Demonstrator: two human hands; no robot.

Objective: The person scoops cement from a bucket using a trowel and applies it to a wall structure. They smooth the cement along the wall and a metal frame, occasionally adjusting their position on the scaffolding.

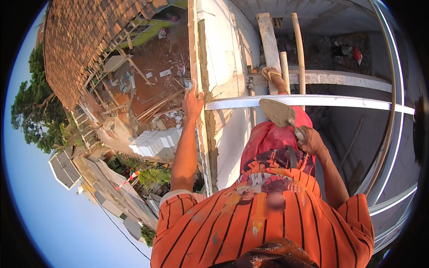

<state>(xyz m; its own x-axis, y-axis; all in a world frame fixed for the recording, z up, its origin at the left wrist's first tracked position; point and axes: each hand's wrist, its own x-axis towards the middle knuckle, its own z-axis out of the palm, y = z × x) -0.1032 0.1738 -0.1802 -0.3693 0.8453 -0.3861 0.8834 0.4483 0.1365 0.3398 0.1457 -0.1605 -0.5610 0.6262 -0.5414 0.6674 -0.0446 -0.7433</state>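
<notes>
A tiled orange-brown roof (82,40) borders a reddish dirt yard (154,49) scattered with pale scraps (165,73); timber poles (158,108) lie near a stack of white blocks (154,142), and a green tree (38,102) stands beside the roof against blue sky (33,192)

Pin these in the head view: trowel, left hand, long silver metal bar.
Trowel (278,113): head view, on the mortar-smeared blade.
Left hand (193,104): head view, on the back of the hand.
Long silver metal bar (321,101): head view, about midway along its bright face.
</notes>
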